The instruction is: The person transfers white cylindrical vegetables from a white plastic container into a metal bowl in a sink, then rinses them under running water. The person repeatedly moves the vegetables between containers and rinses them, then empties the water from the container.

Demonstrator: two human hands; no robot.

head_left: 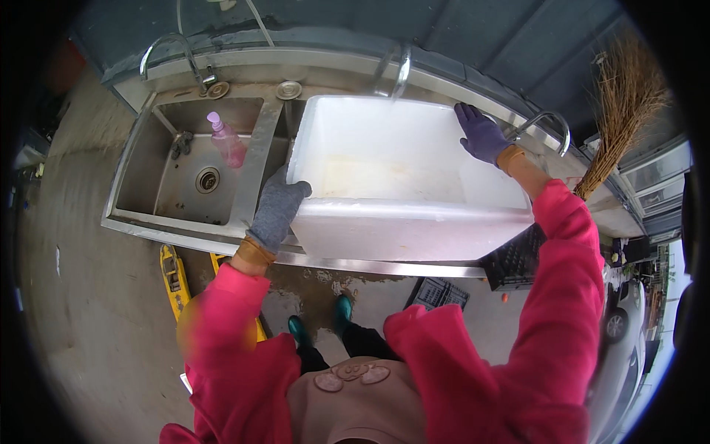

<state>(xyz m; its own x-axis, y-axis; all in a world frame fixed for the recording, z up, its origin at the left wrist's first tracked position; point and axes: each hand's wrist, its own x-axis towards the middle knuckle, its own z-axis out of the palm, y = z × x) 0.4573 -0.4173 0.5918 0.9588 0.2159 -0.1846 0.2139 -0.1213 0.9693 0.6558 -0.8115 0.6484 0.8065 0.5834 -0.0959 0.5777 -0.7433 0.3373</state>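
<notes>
A large white foam box (410, 229) rests tilted on the steel sink unit, its open top toward me, with a faint yellowish stain on its inner wall. My left hand (279, 211), in a grey glove, grips the box's left side near the front corner, thumb over the rim. At the far right corner, my right hand (484, 137) in a purple glove is hooked over the rim, its fingertips partly hidden. The box covers most of the basins beneath it.
Left of the box is a steel basin (170, 185) holding a pink pump bottle (228, 144). Curved faucets (174, 44) line the back. A straw broom (625, 111) leans at right. Black crates (514, 259) and a yellow object (174, 277) are lower down. The floor looks wet.
</notes>
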